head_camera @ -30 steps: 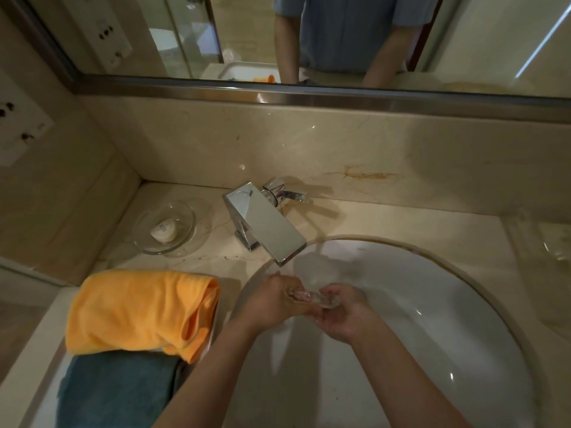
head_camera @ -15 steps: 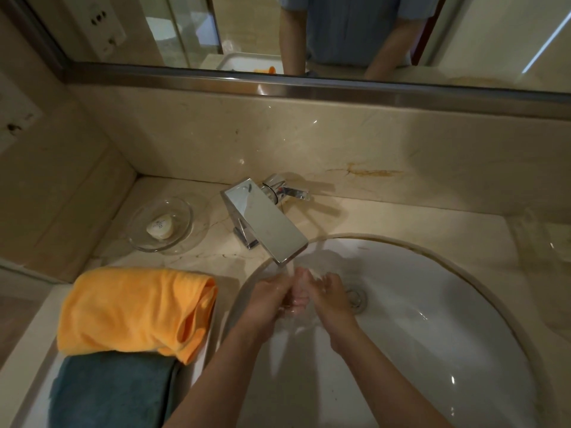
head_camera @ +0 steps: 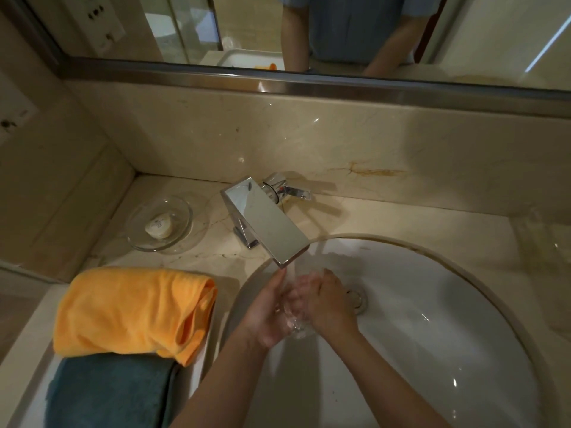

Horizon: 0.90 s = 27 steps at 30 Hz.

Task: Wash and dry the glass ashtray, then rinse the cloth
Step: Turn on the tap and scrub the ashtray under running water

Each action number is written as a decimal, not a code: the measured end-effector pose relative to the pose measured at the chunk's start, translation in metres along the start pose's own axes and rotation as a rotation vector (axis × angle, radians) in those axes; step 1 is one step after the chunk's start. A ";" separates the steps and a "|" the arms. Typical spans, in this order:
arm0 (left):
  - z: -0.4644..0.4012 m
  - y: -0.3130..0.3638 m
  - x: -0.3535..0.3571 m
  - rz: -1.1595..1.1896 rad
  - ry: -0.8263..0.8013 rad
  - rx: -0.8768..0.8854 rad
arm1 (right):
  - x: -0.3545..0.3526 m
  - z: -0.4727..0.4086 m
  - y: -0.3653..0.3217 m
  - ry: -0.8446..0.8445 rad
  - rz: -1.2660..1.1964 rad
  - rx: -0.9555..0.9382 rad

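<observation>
Both hands are working together over the white sink [head_camera: 432,304], just below the centre of the frame. The left hand [head_camera: 265,316] is cupping the glass ashtray [head_camera: 296,319] from its left side, fingers pointing up toward the spout, and the right hand [head_camera: 330,304] is pressing against it from the right, so each grip is closing on the ashtray. The clear glass is showing only as a blurred, wet shape between the palms, its lower edge peeking out beneath them. Water is running from the flat chrome faucet [head_camera: 265,220] straight onto the hands and the glass. The drain [head_camera: 357,299] is lying just right of the right hand.

On the marble surface [head_camera: 386,220], left of the faucet, a glass dish [head_camera: 182,223] is holding a small pale soap [head_camera: 159,229]. In the lower left of the frame an orange cloth [head_camera: 129,310] is lying folded on top of a teal towel [head_camera: 108,393], well apart from the hands. Along the top of the frame a mirror [head_camera: 494,35] is reflecting the person's torso and forearms.
</observation>
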<state>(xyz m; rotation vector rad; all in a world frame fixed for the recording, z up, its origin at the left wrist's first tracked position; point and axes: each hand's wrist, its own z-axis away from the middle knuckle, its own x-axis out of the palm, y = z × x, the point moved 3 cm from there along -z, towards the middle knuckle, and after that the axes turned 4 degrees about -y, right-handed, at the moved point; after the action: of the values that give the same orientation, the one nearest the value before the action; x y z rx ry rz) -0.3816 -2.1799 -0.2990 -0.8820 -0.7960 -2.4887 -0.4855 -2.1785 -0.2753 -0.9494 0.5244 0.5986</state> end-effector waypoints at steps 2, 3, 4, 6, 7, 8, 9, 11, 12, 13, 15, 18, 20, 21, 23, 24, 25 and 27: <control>-0.001 -0.001 0.003 0.013 0.001 -0.023 | 0.014 0.008 -0.006 -0.014 0.155 -0.155; -0.002 -0.002 0.005 0.037 -0.011 -0.033 | 0.019 0.011 -0.010 -0.025 0.256 -0.219; -0.003 -0.004 0.005 0.054 -0.022 -0.031 | 0.017 0.016 -0.017 -0.037 0.325 -0.234; -0.002 -0.005 0.006 0.100 -0.031 0.000 | 0.014 0.023 -0.028 0.001 0.443 -0.315; -0.001 -0.005 0.007 0.122 -0.032 0.022 | 0.014 0.022 -0.031 -0.018 0.461 -0.392; 0.000 -0.005 0.007 0.130 -0.024 0.039 | 0.014 0.019 -0.028 -0.117 0.434 -0.396; 0.002 -0.005 0.010 0.133 -0.021 0.052 | 0.015 0.011 -0.021 -0.176 0.401 -0.370; 0.002 -0.006 0.013 0.131 -0.022 0.052 | 0.007 -0.005 -0.013 -0.220 0.275 -0.255; 0.001 -0.008 0.014 0.122 -0.012 0.054 | 0.005 -0.011 -0.009 -0.212 0.199 -0.197; 0.002 -0.009 0.016 0.111 -0.002 0.056 | 0.002 -0.016 -0.007 -0.193 0.132 -0.136; 0.000 -0.014 0.017 0.122 0.006 0.037 | 0.000 -0.020 -0.001 -0.173 0.123 -0.060; 0.000 -0.015 0.018 0.198 0.001 0.018 | 0.006 -0.002 -0.007 -0.231 0.381 -0.164; -0.003 -0.013 0.018 0.277 -0.001 0.032 | 0.012 0.018 -0.018 -0.214 0.460 -0.328; -0.002 -0.012 0.017 0.290 0.011 0.039 | 0.011 0.022 -0.019 -0.194 0.461 -0.359; -0.001 -0.012 0.016 0.280 0.033 0.051 | 0.009 0.019 -0.018 -0.180 0.447 -0.400; 0.000 -0.011 0.015 0.277 0.038 0.061 | 0.009 0.017 -0.015 -0.187 0.451 -0.427; 0.002 -0.010 0.016 0.277 0.044 0.073 | 0.007 0.017 -0.014 -0.191 0.452 -0.474; 0.003 -0.007 0.016 0.282 0.055 0.089 | 0.004 0.018 -0.010 -0.210 0.423 -0.562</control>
<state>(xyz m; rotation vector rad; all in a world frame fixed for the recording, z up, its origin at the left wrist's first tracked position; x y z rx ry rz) -0.3953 -2.1749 -0.2890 -0.8293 -0.7045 -2.2053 -0.4733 -2.1667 -0.2635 -1.2941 0.3714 1.2574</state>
